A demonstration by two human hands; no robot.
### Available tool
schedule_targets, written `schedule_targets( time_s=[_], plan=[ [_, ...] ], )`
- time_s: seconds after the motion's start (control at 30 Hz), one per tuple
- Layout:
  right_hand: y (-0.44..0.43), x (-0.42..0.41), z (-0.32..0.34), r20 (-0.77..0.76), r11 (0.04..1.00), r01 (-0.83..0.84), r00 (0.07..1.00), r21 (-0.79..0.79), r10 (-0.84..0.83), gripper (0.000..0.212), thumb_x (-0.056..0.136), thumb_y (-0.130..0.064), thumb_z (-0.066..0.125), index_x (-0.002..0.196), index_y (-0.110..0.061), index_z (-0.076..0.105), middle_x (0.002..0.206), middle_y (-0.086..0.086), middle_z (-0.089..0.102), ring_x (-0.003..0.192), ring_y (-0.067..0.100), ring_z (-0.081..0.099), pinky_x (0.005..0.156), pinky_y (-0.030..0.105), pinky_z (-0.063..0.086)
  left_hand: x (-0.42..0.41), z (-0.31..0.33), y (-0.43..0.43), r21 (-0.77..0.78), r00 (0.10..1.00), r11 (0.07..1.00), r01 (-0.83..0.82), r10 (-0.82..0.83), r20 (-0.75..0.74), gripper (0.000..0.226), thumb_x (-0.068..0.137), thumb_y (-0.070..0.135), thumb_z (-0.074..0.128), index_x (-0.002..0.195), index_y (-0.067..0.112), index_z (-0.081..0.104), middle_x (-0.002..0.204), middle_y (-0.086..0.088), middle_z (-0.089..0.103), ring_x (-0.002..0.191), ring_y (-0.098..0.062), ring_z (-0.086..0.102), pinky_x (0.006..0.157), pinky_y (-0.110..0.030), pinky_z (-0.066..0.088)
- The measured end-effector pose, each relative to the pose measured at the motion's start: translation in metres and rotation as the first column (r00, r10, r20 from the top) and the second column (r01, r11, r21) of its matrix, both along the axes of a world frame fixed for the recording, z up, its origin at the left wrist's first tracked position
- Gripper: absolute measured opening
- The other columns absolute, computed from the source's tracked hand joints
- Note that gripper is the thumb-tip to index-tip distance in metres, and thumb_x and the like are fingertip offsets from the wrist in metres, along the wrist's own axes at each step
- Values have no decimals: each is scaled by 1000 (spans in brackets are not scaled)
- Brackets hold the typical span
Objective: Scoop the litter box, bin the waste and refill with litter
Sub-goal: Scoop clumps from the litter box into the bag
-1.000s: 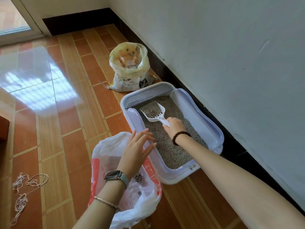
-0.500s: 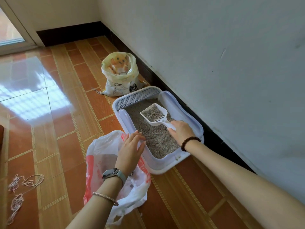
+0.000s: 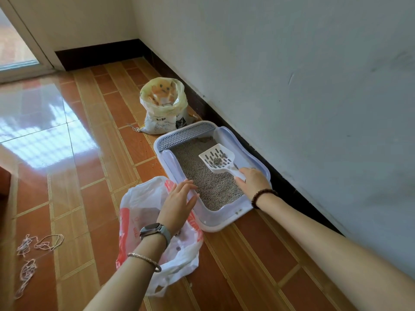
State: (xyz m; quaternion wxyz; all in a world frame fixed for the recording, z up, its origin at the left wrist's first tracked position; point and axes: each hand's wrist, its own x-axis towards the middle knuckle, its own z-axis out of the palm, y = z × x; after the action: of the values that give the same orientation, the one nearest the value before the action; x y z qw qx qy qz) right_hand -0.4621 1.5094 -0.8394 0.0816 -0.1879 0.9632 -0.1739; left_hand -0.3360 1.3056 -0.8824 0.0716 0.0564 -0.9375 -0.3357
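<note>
A pale lilac litter box full of grey litter lies on the tiled floor beside the wall. My right hand grips the handle of a white slotted scoop, held above the litter with a small grey clump left in it. My left hand hovers with straight fingers over the box's near left rim and the mouth of a white and red plastic bag lying on the floor. An open yellow-white litter sack stands behind the box.
The white wall with a dark skirting board runs close along the right of the box. Loose string lies on the floor at the lower left. A glass door is at the far left corner.
The scoop rose from the litter; most of the loose litter has sifted out through its slots, leaving a small clump. My left hand stayed over the bag's mouth.
</note>
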Motion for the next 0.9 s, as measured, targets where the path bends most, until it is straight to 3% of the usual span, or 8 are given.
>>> schedule_targets(
  time_s=[0.37,0.5,0.9],
  plan=[
    [10,5,-4,10,1000,14,1000,9,-14,23,95,-28,50,104,-10,62,88,5,56,75,19,53,64,29,45,-1,-1,2,-5,1000,1000,-17,17,-4,27,97,31,51,120,18,57,135,2,49,128,-13,43,108,-32,37],
    [12,7,-4,19,1000,17,1000,-3,-17,24,95,-29,50,106,-10,62,91,7,58,77,20,56,68,34,51,-1,-3,1,-14,1000,1000,-17,17,-3,27,97,30,51,120,19,57,135,3,49,128,-13,43,108,-31,37],
    [15,11,3,10,998,17,1000,-54,-17,23,95,-28,51,100,-9,62,85,4,55,68,15,50,65,32,50,-1,-3,2,-26,999,999,-35,35,-20,28,97,31,51,121,18,57,135,2,50,129,-15,43,106,-32,37]
  ],
)
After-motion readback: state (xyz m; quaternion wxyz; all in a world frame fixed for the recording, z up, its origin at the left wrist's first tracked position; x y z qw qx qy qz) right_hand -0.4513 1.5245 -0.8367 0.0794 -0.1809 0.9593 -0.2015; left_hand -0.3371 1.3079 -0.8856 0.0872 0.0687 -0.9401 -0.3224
